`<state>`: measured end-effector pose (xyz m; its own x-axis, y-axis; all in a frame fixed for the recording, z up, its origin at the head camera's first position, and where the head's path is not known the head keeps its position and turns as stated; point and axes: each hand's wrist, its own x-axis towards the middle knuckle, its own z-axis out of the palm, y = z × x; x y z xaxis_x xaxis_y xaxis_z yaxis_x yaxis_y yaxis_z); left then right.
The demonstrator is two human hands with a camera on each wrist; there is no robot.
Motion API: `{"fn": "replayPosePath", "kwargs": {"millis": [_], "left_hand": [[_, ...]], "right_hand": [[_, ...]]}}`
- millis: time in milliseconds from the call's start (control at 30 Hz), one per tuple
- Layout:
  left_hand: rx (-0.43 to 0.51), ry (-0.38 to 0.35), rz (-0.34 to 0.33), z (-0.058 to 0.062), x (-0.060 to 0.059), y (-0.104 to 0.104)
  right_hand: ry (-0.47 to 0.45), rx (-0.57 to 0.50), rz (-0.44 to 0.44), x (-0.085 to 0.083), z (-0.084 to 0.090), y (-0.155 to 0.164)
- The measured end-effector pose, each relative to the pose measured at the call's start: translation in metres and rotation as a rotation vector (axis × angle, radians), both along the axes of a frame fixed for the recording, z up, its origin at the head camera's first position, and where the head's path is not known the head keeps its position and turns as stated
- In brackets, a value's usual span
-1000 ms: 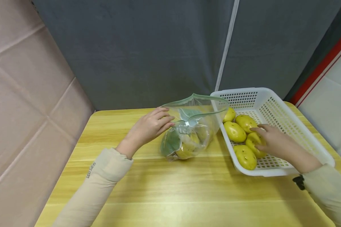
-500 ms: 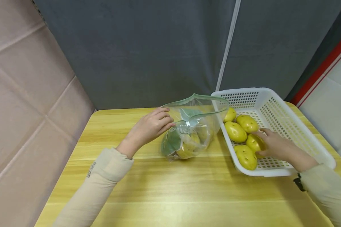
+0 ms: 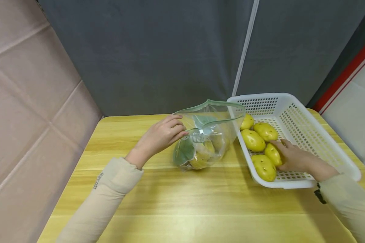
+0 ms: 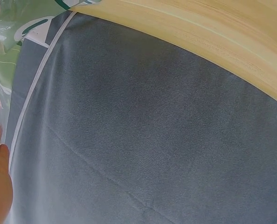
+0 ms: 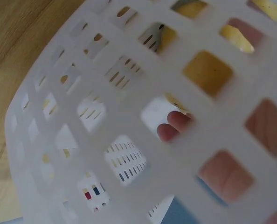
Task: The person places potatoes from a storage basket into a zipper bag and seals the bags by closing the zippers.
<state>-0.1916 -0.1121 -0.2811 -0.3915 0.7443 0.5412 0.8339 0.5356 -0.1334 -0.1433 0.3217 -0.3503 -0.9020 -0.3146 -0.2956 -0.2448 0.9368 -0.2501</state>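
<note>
My left hand [image 3: 161, 135] pinches the rim of a clear zip bag [image 3: 222, 118] with green edging. The bag stands open-mouthed on the table, with yellow potatoes showing through its lower part. In the left wrist view, thumb and fingertips meet on the bag's edge at the far left. To the right, my right hand [image 3: 301, 159] reaches into a white plastic basket [image 3: 331, 145] and grips a yellow potato [image 3: 273, 155] at its right side. Several more potatoes [image 3: 252, 140] lie along the basket's left side. Through the basket holes in the right wrist view, fingers [image 5: 176, 123] appear beside a potato.
The basket's left wall stands close against the bag's right side. Wooden tabletop [image 3: 182, 202] stretches in front of both. A dark grey curtain [image 3: 152, 60] hangs behind the table's far edge, and a pale padded panel [image 3: 33, 101] stands at the left.
My right hand has lowered onto a potato in the basket and curled round it, tilting it slightly. The left hand stays on the bag's rim.
</note>
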Motion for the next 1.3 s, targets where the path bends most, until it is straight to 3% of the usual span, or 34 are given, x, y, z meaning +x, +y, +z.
{"fn": "replayPosePath", "kwargs": {"millis": [833, 1300], "left_hand": [[-0.001, -0.002, -0.001, -0.001, -0.001, 0.0], [-0.015, -0.018, 0.009, 0.001, 0.0, 0.0]], "right_hand": [[-0.034, -0.026, -0.012, 0.0, 0.008, 0.0], [0.05, 0.003, -0.027, -0.001, 0.023, -0.002]]}}
